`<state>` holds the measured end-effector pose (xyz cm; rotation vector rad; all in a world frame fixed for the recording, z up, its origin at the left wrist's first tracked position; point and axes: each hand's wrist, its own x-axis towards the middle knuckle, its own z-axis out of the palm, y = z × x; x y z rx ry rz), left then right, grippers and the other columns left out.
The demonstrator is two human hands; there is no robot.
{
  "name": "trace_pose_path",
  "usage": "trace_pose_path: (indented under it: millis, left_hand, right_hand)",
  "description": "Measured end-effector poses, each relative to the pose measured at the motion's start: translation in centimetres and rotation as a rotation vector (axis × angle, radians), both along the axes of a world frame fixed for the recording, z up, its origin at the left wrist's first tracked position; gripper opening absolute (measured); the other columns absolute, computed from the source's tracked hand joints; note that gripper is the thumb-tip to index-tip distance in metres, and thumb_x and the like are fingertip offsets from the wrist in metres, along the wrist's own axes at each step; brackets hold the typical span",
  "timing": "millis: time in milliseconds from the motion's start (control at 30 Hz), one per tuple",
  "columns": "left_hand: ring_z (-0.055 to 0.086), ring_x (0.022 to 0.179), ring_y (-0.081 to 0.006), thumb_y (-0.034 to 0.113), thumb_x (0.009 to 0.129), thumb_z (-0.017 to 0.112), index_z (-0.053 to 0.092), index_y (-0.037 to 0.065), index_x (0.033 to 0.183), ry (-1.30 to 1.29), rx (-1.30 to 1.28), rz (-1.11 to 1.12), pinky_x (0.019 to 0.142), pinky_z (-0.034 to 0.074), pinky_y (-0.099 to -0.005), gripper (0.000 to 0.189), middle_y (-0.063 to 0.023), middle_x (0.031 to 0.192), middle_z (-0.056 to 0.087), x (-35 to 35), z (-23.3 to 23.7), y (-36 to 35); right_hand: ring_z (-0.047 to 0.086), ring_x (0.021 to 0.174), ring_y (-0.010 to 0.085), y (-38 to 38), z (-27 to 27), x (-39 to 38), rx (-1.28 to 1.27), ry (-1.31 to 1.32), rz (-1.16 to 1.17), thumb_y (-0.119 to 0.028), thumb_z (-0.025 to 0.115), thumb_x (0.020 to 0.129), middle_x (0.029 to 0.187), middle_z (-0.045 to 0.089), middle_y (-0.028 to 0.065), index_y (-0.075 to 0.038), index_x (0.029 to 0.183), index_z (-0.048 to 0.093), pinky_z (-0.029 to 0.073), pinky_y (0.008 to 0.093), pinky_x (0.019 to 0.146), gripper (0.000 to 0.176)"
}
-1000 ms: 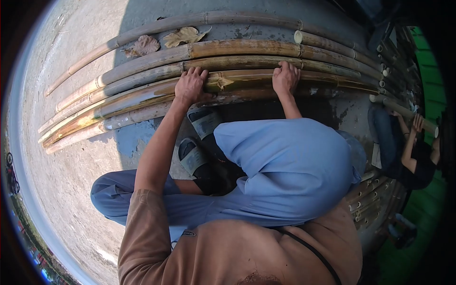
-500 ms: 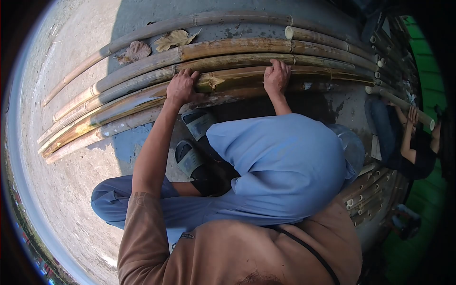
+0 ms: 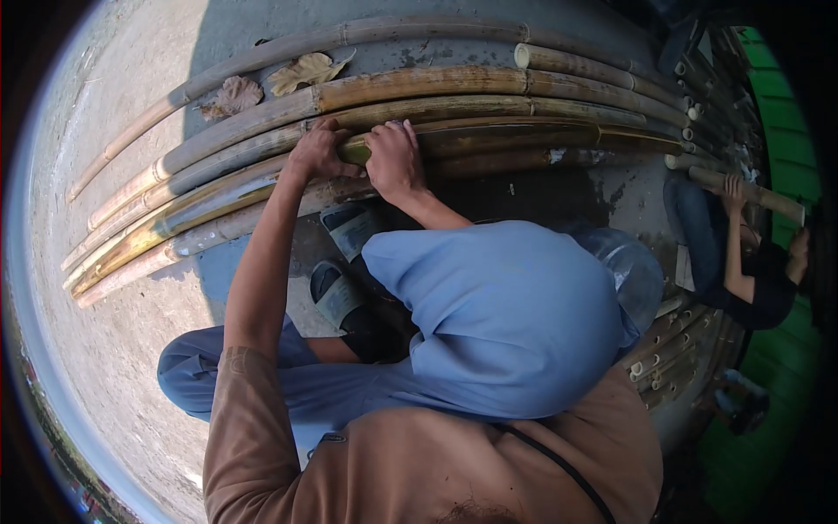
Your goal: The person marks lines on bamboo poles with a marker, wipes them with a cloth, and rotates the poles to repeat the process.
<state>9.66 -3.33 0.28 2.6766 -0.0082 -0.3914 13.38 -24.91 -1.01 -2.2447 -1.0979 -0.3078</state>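
Head camera showed left hand (image 3: 316, 150) and right hand (image 3: 394, 160) side by side, both closed around, apparently, one bamboo pole (image 3: 524, 137) lying among other poles (image 3: 419, 83).

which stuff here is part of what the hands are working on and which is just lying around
In hand: left hand and right hand, both gripping one bamboo pole.
Lying about: other bamboo poles, dry leaves, plastic bottle.
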Motion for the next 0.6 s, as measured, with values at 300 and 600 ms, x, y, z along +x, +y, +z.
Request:
trace_pose_path:
  millis: [300, 600]
  left_hand:
    - [0.048, 0.144, -0.0368, 0.066, 0.063, 0.089, 0.068, 0.006, 0.142, -0.004, 0.028, 0.037, 0.119, 0.043, -0.0457, 0.101, -0.0202, 0.144, 0.058, -0.8, 0.9, -0.5]
    - [0.05, 0.142, -0.0389, 0.062, 0.065, 0.089, 0.055, 0.0, 0.137, -0.126, 0.071, 0.057, 0.117, 0.045, -0.0466, 0.101, -0.022, 0.142, 0.06, -1.2, 1.1, -0.9]
  right_hand:
    - [0.062, 0.125, 0.0369, -14.7, -1.5, 12.1, -0.101, -0.128, -0.494, -0.011, 0.06, 0.092, 0.125, 0.071, 0.0152, -0.007, 0.124, 0.071, 0.038, 0.0575, 0.12, 0.035]
    - [0.061, 0.124, 0.0368, -8.6, -0.6, 8.9, -0.139, -0.044, -0.368, -0.013, 0.061, 0.094, 0.122, 0.071, 0.0154, -0.005, 0.124, 0.07, 0.035, 0.0586, 0.123, 0.033]
